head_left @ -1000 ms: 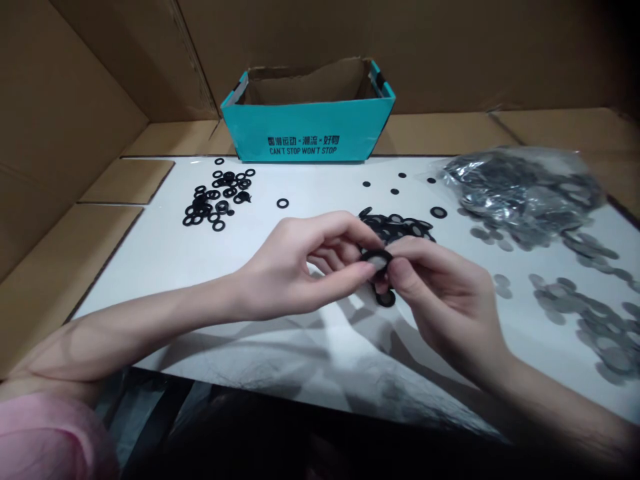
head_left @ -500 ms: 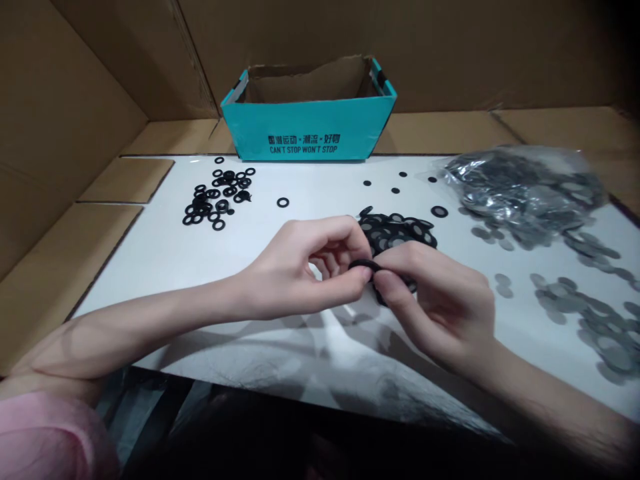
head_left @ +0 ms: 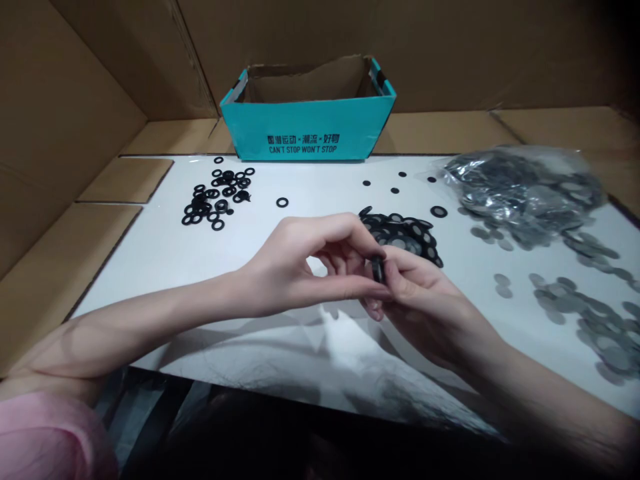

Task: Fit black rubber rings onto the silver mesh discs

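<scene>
- In the head view, the black ring (head_left: 378, 270) is between my two hands at their meeting fingertips, so neither hand is clearly nearer.
- It stands nearly edge-on to my eyes, its longer visible side running roughly up and down in the view; its flat faces look roughly left and right, towards my palms.
- My left hand (head_left: 295, 270) comes in from the left, index finger curled over the top edge and thumb stretched along the bottom, the two parted by only the ring's breadth, with a rounded gap behind them.
- My right hand (head_left: 430, 300) meets it from the right, thumb tip against or just beside that side, fingers bent in close. I can't tell how firmly they press, as the fingers overlap there.
- Whether a grey disc sits inside the ring I can't tell from this angle.
- Just beyond my fingers, away from me, lies the pile of dark rings with grey centres (head_left: 400, 244); one ringed disc (head_left: 439, 212) lies apart, beyond and to the right.
- The plain black rings (head_left: 201, 208) are far off to the left, beyond my left wrist.
- The loose grey discs (head_left: 613, 355) spread out on my right, near the clear plastic bag (head_left: 530, 200).
</scene>
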`<state>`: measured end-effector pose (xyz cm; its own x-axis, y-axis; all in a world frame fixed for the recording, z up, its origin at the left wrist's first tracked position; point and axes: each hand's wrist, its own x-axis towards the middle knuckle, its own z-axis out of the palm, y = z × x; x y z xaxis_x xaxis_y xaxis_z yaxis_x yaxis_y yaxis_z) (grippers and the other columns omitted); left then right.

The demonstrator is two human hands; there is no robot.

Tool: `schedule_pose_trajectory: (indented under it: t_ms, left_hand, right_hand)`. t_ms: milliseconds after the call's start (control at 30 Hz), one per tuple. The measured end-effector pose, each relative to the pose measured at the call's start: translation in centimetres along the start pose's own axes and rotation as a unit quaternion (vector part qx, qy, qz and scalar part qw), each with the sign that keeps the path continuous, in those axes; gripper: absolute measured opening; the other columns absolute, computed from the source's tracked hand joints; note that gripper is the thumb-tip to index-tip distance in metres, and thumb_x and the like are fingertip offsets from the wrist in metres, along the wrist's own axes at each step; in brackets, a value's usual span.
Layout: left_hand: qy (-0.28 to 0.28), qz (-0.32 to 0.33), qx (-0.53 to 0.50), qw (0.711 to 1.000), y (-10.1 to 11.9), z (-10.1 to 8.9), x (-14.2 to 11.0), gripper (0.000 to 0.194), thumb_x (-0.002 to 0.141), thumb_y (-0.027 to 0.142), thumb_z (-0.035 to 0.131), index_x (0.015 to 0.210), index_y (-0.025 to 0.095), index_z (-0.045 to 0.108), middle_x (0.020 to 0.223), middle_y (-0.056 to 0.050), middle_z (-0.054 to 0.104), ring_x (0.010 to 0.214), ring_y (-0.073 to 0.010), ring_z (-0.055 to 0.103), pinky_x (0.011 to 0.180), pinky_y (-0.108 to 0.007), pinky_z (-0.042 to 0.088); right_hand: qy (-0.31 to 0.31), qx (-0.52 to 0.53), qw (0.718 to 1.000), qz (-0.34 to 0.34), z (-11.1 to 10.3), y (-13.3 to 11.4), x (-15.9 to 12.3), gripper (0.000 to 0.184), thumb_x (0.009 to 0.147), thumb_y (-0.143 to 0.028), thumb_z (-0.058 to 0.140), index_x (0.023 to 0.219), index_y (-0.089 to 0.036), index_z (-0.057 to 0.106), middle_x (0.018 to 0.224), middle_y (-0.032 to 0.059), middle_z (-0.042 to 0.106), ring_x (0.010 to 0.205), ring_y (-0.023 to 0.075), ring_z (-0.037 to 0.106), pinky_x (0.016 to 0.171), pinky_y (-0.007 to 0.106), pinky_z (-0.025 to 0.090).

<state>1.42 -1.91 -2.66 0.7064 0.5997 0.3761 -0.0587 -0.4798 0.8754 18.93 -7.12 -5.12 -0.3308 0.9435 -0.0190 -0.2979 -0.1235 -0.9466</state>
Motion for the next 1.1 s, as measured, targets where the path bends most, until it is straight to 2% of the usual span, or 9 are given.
schedule_pose_trajectory:
  t_ms: [133,300,367,467,600,700,867,967,1100]
  left_hand:
    - [0.01,-0.017,0.0,1.0,0.1,0.1,-0.1,0.019,0.08,0.02,0.075,0.087,0.009,0.061,0.071,-0.001,0.065,0.062,-0.0075,0.062,0.058,-0.018,0.053]
    - [0.025,-0.017,0.012,0.999,-0.1,0.0,-0.1,0.026,0.076,0.027,0.079,0.085,0.009,0.062,0.071,-0.002,0.065,0.061,-0.0087,0.062,0.059,-0.02,0.053]
    - [0.026,0.003,0.037,0.999,-0.2,-0.1,0.0,0.026,0.075,0.027,0.08,0.085,0.01,0.063,0.071,-0.002,0.066,0.061,-0.009,0.062,0.059,-0.02,0.053]
    - [0.022,0.049,0.108,0.993,-0.3,-0.2,0.0,0.021,0.078,0.023,0.076,0.087,0.011,0.063,0.075,-0.002,0.067,0.063,-0.0088,0.062,0.06,-0.019,0.052]
    - [0.023,0.116,0.209,0.971,-0.5,-0.2,0.0,0.012,0.083,0.02,0.068,0.09,0.011,0.063,0.075,-0.002,0.066,0.064,-0.0086,0.06,0.061,-0.018,0.049]
    - [0.018,0.144,0.25,0.957,-0.5,-0.2,-0.2,0.008,0.085,0.018,0.064,0.091,0.012,0.063,0.075,-0.003,0.066,0.066,-0.009,0.06,0.061,-0.018,0.047]
    - [-0.001,0.152,0.269,0.951,-0.5,0.0,-0.5,0.004,0.088,0.015,0.059,0.089,0.013,0.063,0.077,-0.005,0.069,0.065,-0.0106,0.062,0.059,-0.019,0.046]
    - [0.021,0.178,0.279,0.944,-0.7,0.0,-0.6,0.008,0.089,0.015,0.059,0.095,0.012,0.064,0.08,-0.006,0.071,0.067,-0.0103,0.063,0.063,-0.019,0.047]
    - [0.058,0.212,0.315,0.923,-1.0,-0.2,-0.3,0.015,0.089,0.025,0.064,0.096,0.011,0.065,0.076,-0.005,0.07,0.064,-0.0105,0.063,0.061,-0.02,0.047]
  right_hand:
    - [0.0,-0.006,1.0,0.005,0.1,0.2,0.1,0.035,0.082,-0.047,0.066,0.069,-0.018,0.054,0.058,-0.0026,0.048,0.053,0.0094,0.043,0.053,0.024,0.038]
    - [0.013,-0.093,0.995,-0.033,-0.7,0.4,-0.1,0.033,0.092,-0.044,0.055,0.071,-0.018,0.056,0.063,-0.0006,0.052,0.06,0.0108,0.049,0.055,0.024,0.042]
    - [0.042,-0.163,0.983,-0.077,-0.9,0.2,-0.4,0.025,0.093,-0.041,0.055,0.079,-0.02,0.061,0.071,0.0001,0.057,0.064,0.0109,0.053,0.056,0.023,0.043]
    - [0.082,-0.261,0.952,-0.14,-0.6,-0.3,-0.6,0.008,0.087,-0.029,0.064,0.088,-0.021,0.062,0.073,-0.0004,0.059,0.064,0.0108,0.055,0.054,0.023,0.044]
    - [0.104,-0.314,0.93,-0.162,0.1,-0.7,-0.7,0.011,0.08,-0.02,0.069,0.087,-0.021,0.061,0.067,-0.0013,0.06,0.057,0.0101,0.053,0.05,0.023,0.044]
    - [0.107,-0.309,0.931,-0.163,0.2,-0.7,-0.7,0.008,0.08,-0.021,0.069,0.086,-0.021,0.062,0.066,-0.0013,0.062,0.056,0.0101,0.054,0.052,0.023,0.047]
    - [0.108,-0.272,0.944,-0.153,0.1,-0.2,-0.7,0.008,0.079,-0.019,0.07,0.085,-0.021,0.067,0.07,-0.0006,0.068,0.062,0.0111,0.062,0.058,0.023,0.054]
    - [0.112,-0.218,0.959,-0.145,-0.1,0.1,-0.6,0.011,0.078,-0.019,0.073,0.088,-0.023,0.07,0.076,-0.0002,0.071,0.068,0.0116,0.066,0.063,0.022,0.056]
    - [0.096,-0.135,0.983,-0.083,-0.6,0.3,-0.6,0.014,0.079,-0.027,0.074,0.092,-0.026,0.072,0.082,0.0004,0.072,0.076,0.0131,0.069,0.065,0.021,0.057]
